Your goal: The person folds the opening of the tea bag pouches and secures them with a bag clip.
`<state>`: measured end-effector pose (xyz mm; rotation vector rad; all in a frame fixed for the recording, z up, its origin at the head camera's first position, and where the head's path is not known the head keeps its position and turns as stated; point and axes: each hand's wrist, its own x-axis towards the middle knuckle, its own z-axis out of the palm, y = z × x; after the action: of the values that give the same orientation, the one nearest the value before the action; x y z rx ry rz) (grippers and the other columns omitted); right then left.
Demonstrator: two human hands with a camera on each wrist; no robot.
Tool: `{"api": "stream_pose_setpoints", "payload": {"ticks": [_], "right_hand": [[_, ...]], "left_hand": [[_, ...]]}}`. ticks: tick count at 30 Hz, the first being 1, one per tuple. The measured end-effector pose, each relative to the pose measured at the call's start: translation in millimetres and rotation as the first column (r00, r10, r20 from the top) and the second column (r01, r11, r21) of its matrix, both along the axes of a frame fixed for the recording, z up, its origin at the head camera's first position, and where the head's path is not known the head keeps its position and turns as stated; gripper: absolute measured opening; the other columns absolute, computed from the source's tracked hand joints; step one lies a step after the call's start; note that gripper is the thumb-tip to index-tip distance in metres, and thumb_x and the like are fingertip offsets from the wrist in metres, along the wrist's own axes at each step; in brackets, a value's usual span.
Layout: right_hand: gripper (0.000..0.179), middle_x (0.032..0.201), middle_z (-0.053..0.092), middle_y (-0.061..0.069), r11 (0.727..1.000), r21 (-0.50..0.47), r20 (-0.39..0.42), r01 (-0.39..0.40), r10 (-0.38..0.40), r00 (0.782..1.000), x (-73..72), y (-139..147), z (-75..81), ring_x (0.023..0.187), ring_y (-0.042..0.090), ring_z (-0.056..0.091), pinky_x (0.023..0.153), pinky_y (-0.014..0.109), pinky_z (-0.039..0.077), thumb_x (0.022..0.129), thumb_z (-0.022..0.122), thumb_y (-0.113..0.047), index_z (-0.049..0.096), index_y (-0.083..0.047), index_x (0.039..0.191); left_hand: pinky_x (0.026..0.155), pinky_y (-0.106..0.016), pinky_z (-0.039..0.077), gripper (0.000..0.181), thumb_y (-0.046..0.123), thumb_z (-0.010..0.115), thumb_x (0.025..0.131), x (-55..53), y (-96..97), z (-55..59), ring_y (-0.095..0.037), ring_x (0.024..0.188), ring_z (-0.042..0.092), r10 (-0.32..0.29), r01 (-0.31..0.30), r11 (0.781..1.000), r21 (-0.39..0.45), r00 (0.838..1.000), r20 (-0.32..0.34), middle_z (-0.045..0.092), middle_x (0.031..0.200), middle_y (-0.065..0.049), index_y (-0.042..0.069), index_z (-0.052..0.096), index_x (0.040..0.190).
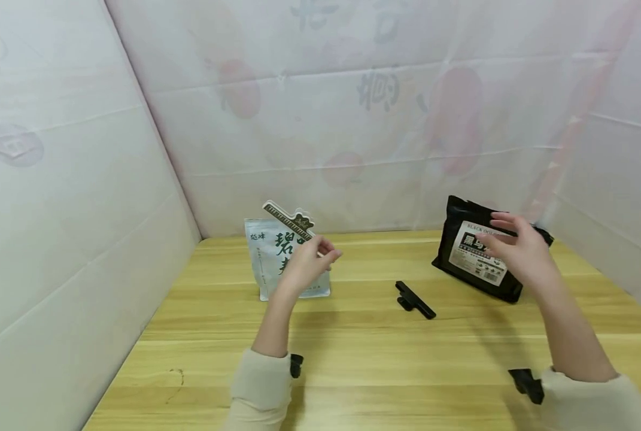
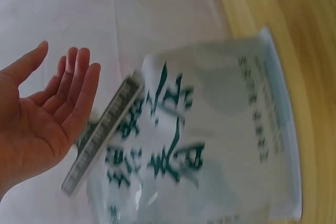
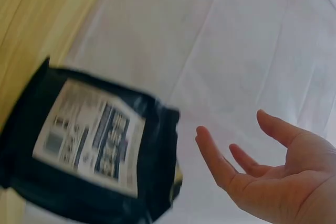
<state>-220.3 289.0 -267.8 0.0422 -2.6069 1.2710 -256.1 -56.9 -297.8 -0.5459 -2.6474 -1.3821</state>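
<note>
A pale pouch (image 1: pixel 263 263) with green lettering stands upright at the left of the table. Across its top a long clip (image 1: pixel 288 220) with a dark ridged bar sits at a slant. My left hand (image 2: pixel 47 114) is beside the clip, fingers loosely bent and holding nothing; in the head view it covers part of the pouch. To the right, a black bag (image 1: pixel 443 248) with a white label leans back on the table. My right hand (image 3: pixel 278 177) is close to that bag, apart from it in the right wrist view, its fingers spread and relaxed.
A black clip (image 1: pixel 416 300) lies on the wooden table (image 1: pixel 374 359) between the two bags. Pale printed cloth (image 1: pixel 320 126) hangs behind and along both sides. Small black devices are at each sleeve cuff.
</note>
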Motion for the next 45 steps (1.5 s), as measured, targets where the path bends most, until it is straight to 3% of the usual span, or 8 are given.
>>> {"api": "stream_pose_setpoints", "payload": {"ticks": [3,19,24,26,29,36,40,45], "right_hand": [[0.076,0.143,0.019,0.029,0.998,-0.062,-0.013,0.028,-0.029,1.000,6.0,17.8,-1.7,0.082,-0.011,0.047,0.066,0.013,0.046,0.091,0.053,-0.039,0.014,-0.002,0.145],[0.082,0.140,-0.005,0.039,0.987,-0.088,0.119,0.132,-0.121,0.986,20.0,90.8,-34.9,0.063,-0.015,0.045,0.059,0.018,0.049,0.094,0.049,-0.031,-0.004,0.013,0.139],[0.086,0.136,-0.014,0.043,0.989,-0.137,0.205,0.052,-0.023,0.978,6.9,93.3,-50.3,0.074,-0.004,0.050,0.067,0.021,0.050,0.096,0.047,-0.032,-0.014,0.014,0.136],[0.088,0.136,-0.018,0.042,0.986,-0.164,0.224,0.026,0.012,0.974,-0.2,94.6,-57.7,0.090,0.020,0.056,0.070,0.024,0.051,0.096,0.046,-0.033,-0.019,0.010,0.136],[0.093,0.136,-0.024,0.038,0.974,-0.228,0.230,-0.004,0.058,0.971,-15.7,104.5,-76.3,0.113,0.050,0.037,0.075,0.032,0.050,0.095,0.049,-0.033,-0.026,-0.001,0.138],[0.106,0.142,-0.017,0.032,0.952,-0.299,0.240,0.066,0.008,0.971,-57.7,142.5,-131.4,0.094,0.011,0.054,0.079,0.038,0.049,0.086,0.060,-0.046,-0.030,-0.027,0.138],[0.104,0.139,-0.021,0.035,0.954,-0.296,0.252,0.046,0.032,0.967,-45.7,118.8,-111.9,0.120,0.049,0.032,0.082,0.043,0.046,0.090,0.056,-0.041,-0.033,-0.010,0.136],[0.089,0.137,-0.026,0.035,0.938,-0.346,0.260,0.023,0.072,0.963,-28.9,93.5,-87.3,0.123,0.053,0.013,0.082,0.037,0.047,0.097,0.044,-0.025,-0.034,0.001,0.132]], "left_hand": [[0.064,-0.025,0.047,0.020,0.021,0.060,0.091,-7.2,23.2,-5.5,-0.015,0.071,0.062,-0.006,0.007,0.999,0.038,1.000,-0.010,0.061,0.087,-0.003,0.003,0.058,0.098],[0.076,-0.030,0.046,0.044,0.031,0.056,0.093,-47.5,114.1,-40.9,-0.019,0.101,0.053,-0.140,0.111,0.971,0.211,0.982,0.128,0.053,0.115,-0.005,0.005,0.045,0.127],[0.091,-0.038,0.040,0.053,0.032,0.055,0.093,-57.7,122.7,-56.0,-0.027,0.118,0.044,-0.199,0.140,0.956,0.260,0.955,0.220,0.045,0.130,-0.008,0.007,0.037,0.136],[0.094,-0.041,0.037,0.055,0.032,0.054,0.093,-60.3,126.2,-60.3,-0.030,0.122,0.039,-0.204,0.135,0.953,0.272,0.948,0.243,0.043,0.134,-0.009,0.009,0.035,0.139],[0.096,-0.042,0.035,0.056,0.030,0.054,0.093,-63.1,132.5,-65.4,-0.031,0.124,0.037,-0.211,0.135,0.948,0.287,0.944,0.255,0.040,0.137,-0.011,0.009,0.032,0.140],[0.094,-0.039,0.038,0.054,0.029,0.054,0.094,-59.8,148.4,-71.6,-0.027,0.123,0.040,-0.243,0.163,0.945,0.285,0.931,0.273,0.039,0.137,-0.010,0.012,0.033,0.141],[0.094,-0.040,0.037,0.055,0.031,0.054,0.094,-56.8,151.1,-71.9,-0.026,0.123,0.039,-0.236,0.154,0.947,0.281,0.928,0.289,0.040,0.137,-0.008,0.013,0.033,0.141],[0.095,-0.040,0.036,0.055,0.032,0.054,0.094,-55.8,152.5,-70.7,-0.026,0.125,0.037,-0.241,0.158,0.947,0.280,0.925,0.293,0.039,0.137,-0.009,0.013,0.032,0.141]]}}
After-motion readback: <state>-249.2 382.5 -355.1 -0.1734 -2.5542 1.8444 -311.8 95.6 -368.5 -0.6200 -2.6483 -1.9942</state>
